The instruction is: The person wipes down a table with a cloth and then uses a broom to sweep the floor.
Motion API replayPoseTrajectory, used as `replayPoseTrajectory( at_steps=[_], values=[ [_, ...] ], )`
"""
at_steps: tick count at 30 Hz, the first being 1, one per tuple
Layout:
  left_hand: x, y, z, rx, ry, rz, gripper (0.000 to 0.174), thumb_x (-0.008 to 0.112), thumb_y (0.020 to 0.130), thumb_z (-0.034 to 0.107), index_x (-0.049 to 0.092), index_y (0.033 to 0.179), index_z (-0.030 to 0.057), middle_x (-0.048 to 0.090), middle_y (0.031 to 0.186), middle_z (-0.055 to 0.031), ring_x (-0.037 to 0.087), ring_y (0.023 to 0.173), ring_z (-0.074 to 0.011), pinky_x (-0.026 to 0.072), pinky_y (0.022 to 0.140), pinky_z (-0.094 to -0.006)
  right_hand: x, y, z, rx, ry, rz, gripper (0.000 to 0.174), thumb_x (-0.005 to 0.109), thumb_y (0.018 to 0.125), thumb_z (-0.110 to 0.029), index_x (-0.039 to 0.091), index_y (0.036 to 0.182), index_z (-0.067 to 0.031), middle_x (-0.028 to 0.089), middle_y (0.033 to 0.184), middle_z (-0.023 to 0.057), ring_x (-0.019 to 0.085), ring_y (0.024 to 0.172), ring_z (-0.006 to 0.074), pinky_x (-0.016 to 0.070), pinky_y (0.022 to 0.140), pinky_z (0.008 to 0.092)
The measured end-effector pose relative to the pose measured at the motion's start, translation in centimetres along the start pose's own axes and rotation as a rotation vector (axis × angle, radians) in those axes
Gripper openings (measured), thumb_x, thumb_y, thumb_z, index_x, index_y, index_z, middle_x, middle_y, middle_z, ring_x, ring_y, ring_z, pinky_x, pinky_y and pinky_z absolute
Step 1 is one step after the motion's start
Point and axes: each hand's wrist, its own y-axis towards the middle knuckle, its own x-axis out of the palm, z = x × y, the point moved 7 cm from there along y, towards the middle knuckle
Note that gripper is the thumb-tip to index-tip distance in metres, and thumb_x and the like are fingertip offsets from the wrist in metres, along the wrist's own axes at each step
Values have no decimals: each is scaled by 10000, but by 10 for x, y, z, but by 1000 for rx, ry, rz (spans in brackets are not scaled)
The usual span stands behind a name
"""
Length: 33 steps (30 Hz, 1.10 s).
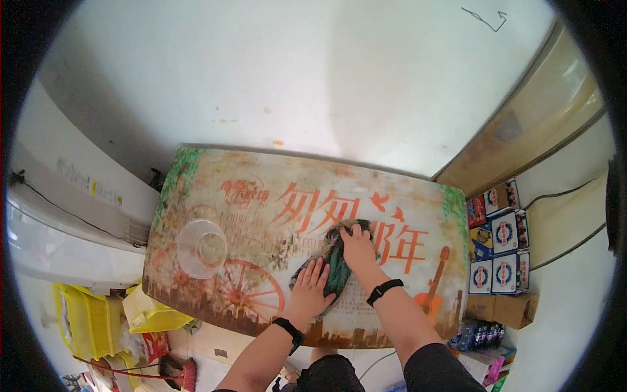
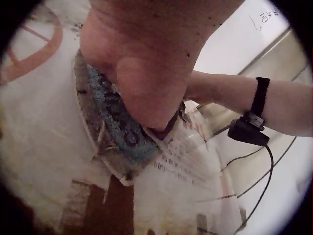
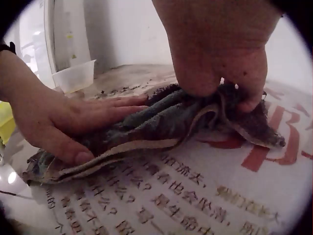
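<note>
A dark green and grey cloth [image 1: 336,269] lies bunched on a printed tabletop [image 1: 294,170]. My left hand [image 1: 312,292] rests on its lower left part with straight fingers; in the right wrist view the left hand [image 3: 68,117] lies flat along the cloth [image 3: 146,122]. My right hand [image 1: 359,249] grips the cloth's upper end, its fingers curled into the fabric; the right hand [image 3: 220,58] pinches up a fold there. In the left wrist view the cloth [image 2: 117,122] shows under the left hand [image 2: 146,73].
A clear plastic tub [image 1: 202,249] stands on the tabletop's left side, among dark dirt specks. Yellow bins [image 1: 91,320] and a red brush [image 1: 188,374] are at the lower left. Stacked boxes [image 1: 506,235] and packed bottles [image 1: 483,334] stand right of the table; a wall is behind.
</note>
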Motion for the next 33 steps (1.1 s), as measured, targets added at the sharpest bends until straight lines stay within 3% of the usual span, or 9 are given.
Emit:
replayPoseTrajectory(
  at_steps=[8, 12, 18, 20, 21, 23, 26, 27, 33],
  values=[
    [5, 48, -16, -107, 58, -81, 854, 536, 855, 507, 173, 1456, 22, 106, 1520, -204, 119, 1405, -364, 172, 1119, -475, -9, 64, -6, -103, 51, 80, 363, 490, 866, -104, 541, 1225, -96, 459, 1127, 153, 509, 984, 348, 526, 787, 409],
    [-2, 57, -13, -137, 52, -134, 848, 530, 865, 495, 156, 1460, 21, 74, 1523, -216, 97, 1408, -372, 168, 1121, -477, -16, 59, -3, -81, 32, 59, 382, 499, 855, -103, 546, 1231, -152, 465, 1096, 146, 514, 982, 338, 531, 774, 406],
    [-8, 53, 15, -66, 198, -161, 646, 612, 839, 331, 361, 1331, -4, 348, 1353, -217, 348, 1262, -365, 320, 1026, -470, -19, 1, 53, 3, -19, -131, 479, 493, 860, -86, 505, 1304, -264, 460, 1069, 150, 503, 986, 340, 517, 769, 421],
    [-2, 61, 16, -91, -22, -268, 531, 614, 807, 329, 450, 1206, 19, 412, 1288, -182, 415, 1179, -336, 359, 976, -454, -18, -15, 62, 44, -29, -159, 489, 498, 857, -86, 498, 1310, -269, 467, 1042, 145, 505, 986, 341, 516, 766, 423],
    [-1, 67, 15, -66, -35, -260, 531, 614, 807, 329, 450, 1206, 19, 412, 1288, -182, 415, 1179, -336, 359, 976, -454, -17, -20, 64, 26, -51, -153, 493, 501, 857, -91, 491, 1315, -274, 473, 1031, 144, 506, 984, 342, 515, 764, 421],
    [-9, 72, 19, 129, 86, 15, 425, 590, 818, 291, 481, 1124, 16, 434, 1238, -180, 418, 1167, -333, 354, 976, -447, -10, -16, 66, 21, -98, -140, 490, 489, 866, -104, 479, 1324, -277, 476, 1021, 143, 507, 972, 340, 510, 770, 413],
    [-17, 96, 19, 163, 23, -31, 403, 578, 820, 253, 493, 1113, -9, 439, 1188, -196, 431, 1135, -347, 375, 951, -438, -7, 5, 54, -14, -166, -72, 527, 506, 858, -97, 445, 1359, -251, 483, 1036, 140, 513, 981, 324, 521, 764, 389],
    [-17, 100, 16, 156, -26, 64, 415, 583, 781, 259, 499, 1087, -7, 464, 1123, -181, 442, 1102, -344, 375, 936, -439, -7, 14, 47, -16, -175, -74, 527, 506, 858, -97, 445, 1359, -251, 483, 1036, 140, 513, 981, 324, 521, 764, 389],
    [-17, 128, 14, -97, -130, 128, 348, 604, 661, 231, 552, 915, -2, 477, 990, -161, 457, 1017, -341, 384, 905, -459, -12, 45, 43, -65, 0, -150, 445, 472, 879, -148, 487, 1317, -227, 478, 1077, 143, 507, 992, 321, 494, 809, 433]
  ],
)
